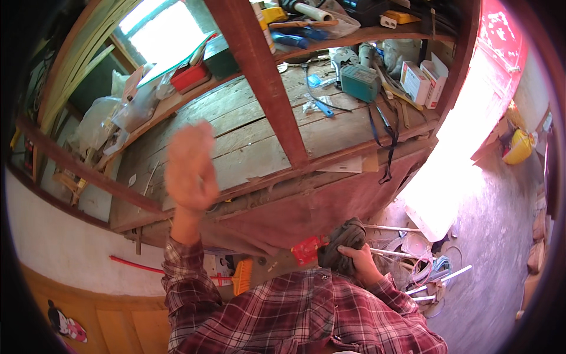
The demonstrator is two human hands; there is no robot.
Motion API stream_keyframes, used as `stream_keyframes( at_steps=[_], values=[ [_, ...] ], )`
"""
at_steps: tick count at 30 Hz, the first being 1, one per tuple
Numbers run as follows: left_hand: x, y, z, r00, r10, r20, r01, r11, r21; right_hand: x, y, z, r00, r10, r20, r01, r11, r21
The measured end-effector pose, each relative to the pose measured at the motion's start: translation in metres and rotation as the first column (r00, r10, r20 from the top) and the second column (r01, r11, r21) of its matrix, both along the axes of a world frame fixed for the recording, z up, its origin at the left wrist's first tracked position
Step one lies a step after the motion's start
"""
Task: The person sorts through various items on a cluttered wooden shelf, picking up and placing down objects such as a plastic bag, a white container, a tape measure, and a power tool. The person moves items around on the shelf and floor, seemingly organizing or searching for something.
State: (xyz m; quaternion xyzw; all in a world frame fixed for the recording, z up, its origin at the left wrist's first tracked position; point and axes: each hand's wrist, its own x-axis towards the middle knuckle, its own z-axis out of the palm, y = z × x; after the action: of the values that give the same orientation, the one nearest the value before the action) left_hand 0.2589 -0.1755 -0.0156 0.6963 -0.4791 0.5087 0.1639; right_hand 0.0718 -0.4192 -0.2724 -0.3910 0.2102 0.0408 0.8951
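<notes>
My left hand (pixel 192 166), blurred by motion, is raised over the left part of the wooden workbench shelf (pixel 234 141). No object shows in it, and its fingers are too blurred to tell their pose. Close to my body at the lower middle, my right hand (pixel 360 261) grips a bundled dark cloth (pixel 342 245). The cloth hangs in front of the bench, away from its boards. On the boards farther right lie a blue-handled tool (pixel 325 109), a black cable (pixel 311 90) and a green battery-like block (pixel 360 82).
A red-brown post (pixel 265 84) rises from the bench's front edge. Red and green bins (pixel 190 76) stand on a shelf at the upper left. Below are an orange broom (pixel 242 276) and a red packet (pixel 306 250); pipes and coiled wires (pixel 442 264) lie on the floor at right.
</notes>
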Motion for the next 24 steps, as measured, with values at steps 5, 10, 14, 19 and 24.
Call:
stream_keyframes(
  at_steps=[5, 10, 14, 19, 24],
  values=[
    [0.006, -0.022, -0.059, 0.964, -0.105, -0.245, 0.158, 0.966, 0.206, 0.004, -0.013, -0.014, 0.999, -0.034, -0.006, 0.034, 0.999, -0.039],
    [0.096, -0.031, -0.094, 0.761, 0.067, -0.645, -0.139, 0.988, -0.061, 0.014, -0.04, 0.003, 0.999, -0.052, 0.015, 0.052, 0.999, 0.003],
    [0.225, -0.022, -0.135, 0.799, 0.284, -0.53, -0.237, 0.959, 0.156, 0.026, -0.07, 0.011, 0.996, 0.036, 0.077, -0.02, 0.981, -0.195],
    [0.363, -0.027, -0.17, 0.793, 0.393, -0.464, -0.324, 0.919, 0.226, 0.032, -0.095, -0.003, 0.994, 0.078, 0.077, -0.047, 0.938, -0.344],
    [0.446, -0.056, -0.176, 0.663, 0.558, -0.499, -0.426, 0.83, 0.361, 0.037, -0.081, -0.013, 0.997, -0.08, 0.017, 0.08, 0.926, -0.368]
  ],
)
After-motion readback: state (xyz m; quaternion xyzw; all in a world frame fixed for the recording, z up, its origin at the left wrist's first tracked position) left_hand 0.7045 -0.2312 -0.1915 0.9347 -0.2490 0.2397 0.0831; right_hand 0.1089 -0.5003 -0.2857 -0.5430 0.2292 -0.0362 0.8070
